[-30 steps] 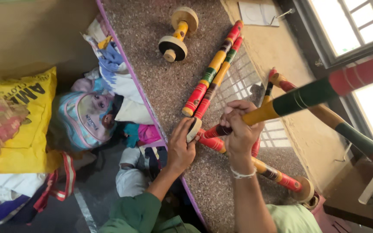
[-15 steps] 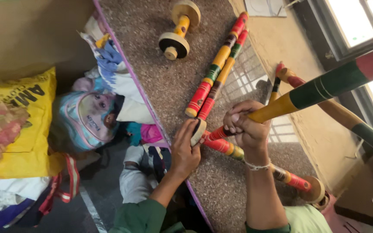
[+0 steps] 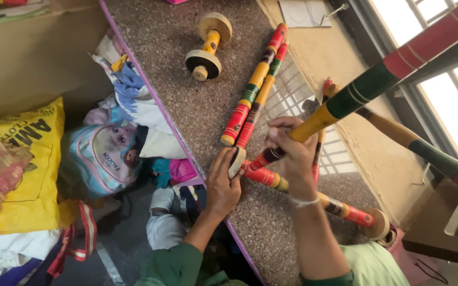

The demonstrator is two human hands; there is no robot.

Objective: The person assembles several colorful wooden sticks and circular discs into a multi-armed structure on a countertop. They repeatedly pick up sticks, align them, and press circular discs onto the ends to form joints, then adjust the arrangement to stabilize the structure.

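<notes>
Left hand (image 3: pixel 223 182) is curled shut on a small round wooden wheel (image 3: pixel 236 161), pressing it at the end of a striped stick (image 3: pixel 263 158). Right hand (image 3: pixel 291 151) is a tight fist round that stick, w/ a long pole (image 3: pixel 377 82) going up & away from it. Both sit on the speckled counter (image 3: pixel 170 58). Farther off lie 2 painted sticks (image 3: pixel 253 87), then a yellow wheel axle (image 3: pixel 208 46).

A yellow bag (image 3: pixel 19 175) and a child's backpack (image 3: pixel 102 159) lie beside the speckled counter (image 3: pixel 165 47).
</notes>
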